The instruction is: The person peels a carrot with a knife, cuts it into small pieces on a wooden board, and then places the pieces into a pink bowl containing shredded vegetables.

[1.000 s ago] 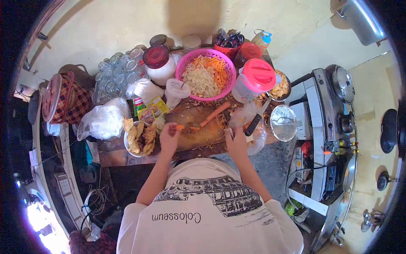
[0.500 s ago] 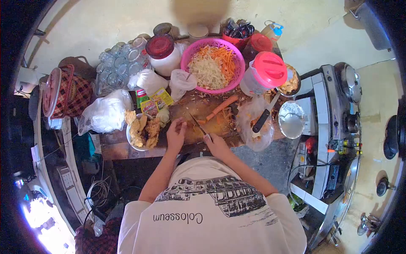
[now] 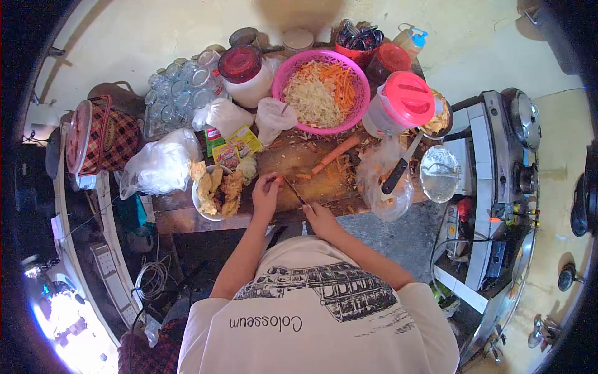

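Your left hand (image 3: 265, 194) pinches a small orange piece (image 3: 279, 181); your right hand (image 3: 320, 219) grips a knife (image 3: 294, 192), blade angled towards it; beyond both lies a carrot (image 3: 336, 154).

Both forearms (image 3: 244, 252) reach forward and converge, the left hand (image 3: 265, 194) curled, the right hand (image 3: 321, 219) closed in a grip.

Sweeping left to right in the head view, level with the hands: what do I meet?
White plastic bag → white bowl → left hand → held knife's blade → right hand → black-handled knife → silvery dish.
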`<move>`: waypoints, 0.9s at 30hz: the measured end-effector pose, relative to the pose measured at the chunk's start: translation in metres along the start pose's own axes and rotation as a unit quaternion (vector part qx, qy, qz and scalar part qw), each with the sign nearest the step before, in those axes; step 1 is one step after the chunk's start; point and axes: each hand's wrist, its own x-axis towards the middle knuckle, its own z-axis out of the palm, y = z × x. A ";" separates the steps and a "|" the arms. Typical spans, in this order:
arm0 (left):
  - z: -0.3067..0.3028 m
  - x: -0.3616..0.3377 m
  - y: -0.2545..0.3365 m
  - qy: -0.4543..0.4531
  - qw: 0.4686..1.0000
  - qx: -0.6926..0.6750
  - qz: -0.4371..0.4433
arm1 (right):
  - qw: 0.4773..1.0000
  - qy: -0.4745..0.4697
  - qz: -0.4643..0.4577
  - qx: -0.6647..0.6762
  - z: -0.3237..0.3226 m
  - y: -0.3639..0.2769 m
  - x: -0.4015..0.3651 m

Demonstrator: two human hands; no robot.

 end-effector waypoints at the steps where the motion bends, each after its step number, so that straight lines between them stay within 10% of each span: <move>1: -0.001 0.000 0.000 -0.003 1.000 -0.004 -0.013 | 1.000 -0.011 0.005 -0.001 -0.004 0.001 -0.004; 27: -0.001 0.004 0.003 0.000 0.999 -0.003 -0.045 | 0.996 0.038 -0.043 -0.073 -0.005 -0.016 -0.011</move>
